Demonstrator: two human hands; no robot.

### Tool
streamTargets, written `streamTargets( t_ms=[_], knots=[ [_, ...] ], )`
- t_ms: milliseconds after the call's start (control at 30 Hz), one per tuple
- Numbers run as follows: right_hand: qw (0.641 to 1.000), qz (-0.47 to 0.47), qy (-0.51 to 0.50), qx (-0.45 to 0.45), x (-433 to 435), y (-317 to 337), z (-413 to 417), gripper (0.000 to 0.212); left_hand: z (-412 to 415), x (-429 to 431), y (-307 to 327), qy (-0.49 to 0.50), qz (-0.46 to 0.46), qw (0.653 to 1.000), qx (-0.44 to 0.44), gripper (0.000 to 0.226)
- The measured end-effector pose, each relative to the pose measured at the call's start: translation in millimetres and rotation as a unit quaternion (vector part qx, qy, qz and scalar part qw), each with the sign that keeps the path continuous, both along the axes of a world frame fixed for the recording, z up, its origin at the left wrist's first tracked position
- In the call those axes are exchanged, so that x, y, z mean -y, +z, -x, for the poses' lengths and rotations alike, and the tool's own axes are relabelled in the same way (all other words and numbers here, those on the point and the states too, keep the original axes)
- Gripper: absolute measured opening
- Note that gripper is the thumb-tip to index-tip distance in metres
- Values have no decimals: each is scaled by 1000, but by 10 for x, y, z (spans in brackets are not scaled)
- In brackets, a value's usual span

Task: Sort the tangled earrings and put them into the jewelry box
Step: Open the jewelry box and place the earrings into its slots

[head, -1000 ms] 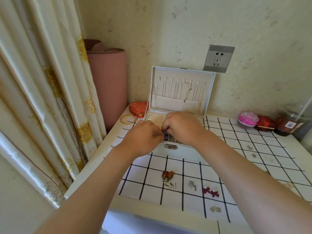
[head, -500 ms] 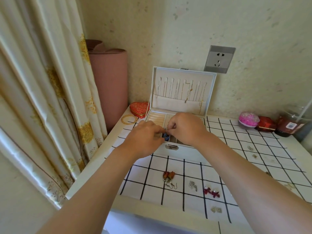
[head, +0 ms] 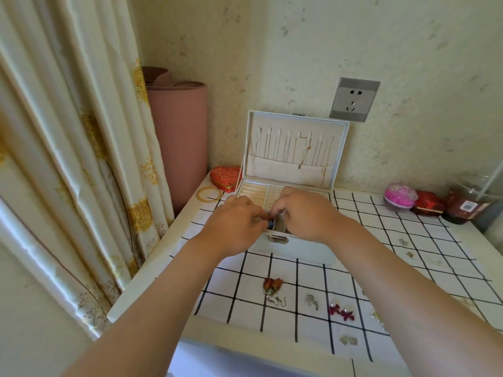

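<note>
The white jewelry box [head: 299, 247] stands open against the wall, with chains hanging inside its raised lid. Both hands meet over its front compartments. My left hand [head: 235, 223] and my right hand [head: 304, 213] pinch a small blue earring [head: 270, 223] between their fingertips, just above the box. On the checked cloth nearer to me lie an orange-red drop pair [head: 273, 285], a silver earring [head: 311, 300], a dark red flower pair [head: 341, 312] and a pale pair [head: 348, 340]. More small earrings [head: 403, 241] lie to the right.
A red heart-shaped box [head: 226, 177] and gold bangles [head: 209, 193] sit left of the jewelry box. A pink round case [head: 400, 197], a red box [head: 428, 203] and a dark jar [head: 466, 206] line the back right. A curtain and a rolled pink mat stand at the left.
Both hands stay together over the box front, shifting only slightly while working the blue earring between their fingertips.
</note>
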State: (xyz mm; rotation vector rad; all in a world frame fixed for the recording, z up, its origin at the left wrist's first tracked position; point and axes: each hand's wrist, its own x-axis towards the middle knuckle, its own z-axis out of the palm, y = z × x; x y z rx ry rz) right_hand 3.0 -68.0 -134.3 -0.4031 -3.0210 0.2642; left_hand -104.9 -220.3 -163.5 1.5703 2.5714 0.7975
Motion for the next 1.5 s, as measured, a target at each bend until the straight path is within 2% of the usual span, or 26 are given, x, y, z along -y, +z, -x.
streamTargets(
  t_ms=[67, 133, 267, 467, 600, 700, 833, 900, 1033, 1133, 1200, 1300, 1367, 1500],
  knots=[
    [1000, -22, -2, 6, 6, 0, 10, 33, 27, 2, 1, 22, -31, 999, 13, 31],
    [1000, -15, -3, 9, 13, -27, 14, 34, 47, 7, -8, 37, -14, 999, -17, 36],
    [996, 55, -37, -58, -24, -60, 7, 34, 57, 1, -26, 15, 35, 998, -41, 37],
    [998, 29, -15, -60, -9, -91, 27, 33, 46, -34, 7, -12, 41, 995, -90, 37],
    [999, -30, -5, -44, 5, -86, 31, 33, 59, -34, 23, -16, 25, 998, -46, 30],
    [995, -68, 6, -68, 23, -59, 20, 33, 80, -15, 23, -13, 12, 1000, -11, 41],
    [997, -58, 10, -45, 28, -69, 10, 32, 58, -16, -18, -23, 32, 998, -39, 41],
    [998, -50, 9, -33, 32, -88, 8, 33, 62, -16, -5, -19, 36, 999, -16, 43],
    [996, -15, -17, -88, 53, -63, -51, 29, 57, 53, 63, -16, 11, 1000, 5, 49],
    [993, 4, -16, -120, 93, 21, -161, 24, -7, 170, 111, -22, -46, 999, -20, 34],
    [994, 36, 0, -102, 174, 93, -247, 23, -91, 257, 120, -36, -64, 997, -24, 21],
    [995, 97, 14, -26, 336, 147, -375, 19, -235, 381, 92, -56, -15, 998, 20, 12],
    [994, 105, 16, 39, 425, 110, -470, 18, -311, 432, 40, -69, 41, 996, 40, 12],
    [986, 81, -2, 145, 546, -60, -579, 32, -420, 474, -64, -69, 141, 986, 60, 25]
  ],
)
